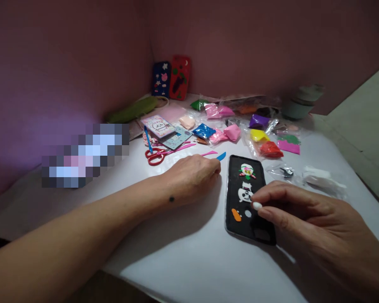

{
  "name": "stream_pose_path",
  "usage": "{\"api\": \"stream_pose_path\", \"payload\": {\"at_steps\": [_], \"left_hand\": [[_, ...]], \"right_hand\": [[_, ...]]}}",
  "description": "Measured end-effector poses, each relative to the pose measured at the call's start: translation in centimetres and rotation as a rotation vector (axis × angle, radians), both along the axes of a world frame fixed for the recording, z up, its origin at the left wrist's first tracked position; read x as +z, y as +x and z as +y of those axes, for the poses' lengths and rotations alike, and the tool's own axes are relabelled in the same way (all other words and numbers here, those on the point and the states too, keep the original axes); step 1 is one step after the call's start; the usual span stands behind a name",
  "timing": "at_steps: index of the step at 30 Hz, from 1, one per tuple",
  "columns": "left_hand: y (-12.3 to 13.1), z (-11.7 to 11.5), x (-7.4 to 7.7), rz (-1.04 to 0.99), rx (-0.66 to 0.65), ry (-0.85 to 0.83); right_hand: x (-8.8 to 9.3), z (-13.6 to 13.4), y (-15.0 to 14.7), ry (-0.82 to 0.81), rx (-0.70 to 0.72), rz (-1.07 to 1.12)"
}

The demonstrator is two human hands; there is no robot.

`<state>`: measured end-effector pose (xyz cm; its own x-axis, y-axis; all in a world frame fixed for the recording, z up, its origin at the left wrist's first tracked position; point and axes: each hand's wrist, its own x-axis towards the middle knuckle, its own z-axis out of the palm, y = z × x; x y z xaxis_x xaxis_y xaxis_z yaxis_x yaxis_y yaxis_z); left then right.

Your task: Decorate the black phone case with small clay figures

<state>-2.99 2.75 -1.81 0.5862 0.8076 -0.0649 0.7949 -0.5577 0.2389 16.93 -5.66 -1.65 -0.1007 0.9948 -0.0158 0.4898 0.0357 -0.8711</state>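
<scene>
Between the thumb and forefinger of my right hand (316, 223) is a small white clay ball (257, 205), held above the lower right side of a black phone case (235, 176). White, green and yellow clay figures, a white skull-like shape (244, 194), an orange piece (236, 215) and a pale round dot (248, 213) decorate the case. My left hand (198, 174) is closed on the table just left of the case. From behind its fingers sticks the tip of a blue modelling tool (221, 156); the fingers' grip on it is partly hidden.
Red-handled scissors (156, 156) and a pink modelling tool (209, 153) lie beyond my left hand. Bagged clay, including blue (204, 130) and red (270, 149), covers the back. Two decorated cases, one red (180, 78), lean on the wall. Cards (159, 126) lie nearby.
</scene>
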Motion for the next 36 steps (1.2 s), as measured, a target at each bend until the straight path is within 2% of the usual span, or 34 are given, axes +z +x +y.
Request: {"api": "stream_pose_path", "payload": {"at_steps": [3, 7, 12, 14, 21, 26, 32, 36], "left_hand": [[0.0, 0.0, 0.0, 0.012, 0.000, 0.011], [-0.1, 0.0, 0.0, 0.020, 0.002, 0.017], [-0.2, -0.1, 0.0, 0.021, -0.003, 0.006], [-0.2, -0.1, 0.0, 0.019, -0.007, 0.004], [-0.1, 0.0, 0.1, 0.025, 0.006, -0.005], [-0.1, -0.1, 0.1, 0.024, -0.007, -0.001], [0.0, 0.0, 0.2, 0.019, 0.008, -0.002], [0.0, 0.1, 0.2, 0.013, -0.003, -0.004]], "right_hand": [[-0.3, -0.1, 0.0, -0.007, 0.017, 0.024], [-0.8, -0.4, -0.1, -0.011, -0.080, 0.103], [-0.9, -0.8, -0.3, -0.152, -0.125, 0.180], [-1.0, -0.7, 0.0, -0.161, -0.155, 0.183], [-2.2, -0.3, 1.4, -0.122, -0.019, 0.129], [-1.0, -0.5, 0.2, -0.165, -0.112, 0.197], [0.1, -0.2, -0.3, -0.096, -0.013, 0.150], [0.2, -0.2, -0.3, -0.140, 0.002, 0.162]]}}
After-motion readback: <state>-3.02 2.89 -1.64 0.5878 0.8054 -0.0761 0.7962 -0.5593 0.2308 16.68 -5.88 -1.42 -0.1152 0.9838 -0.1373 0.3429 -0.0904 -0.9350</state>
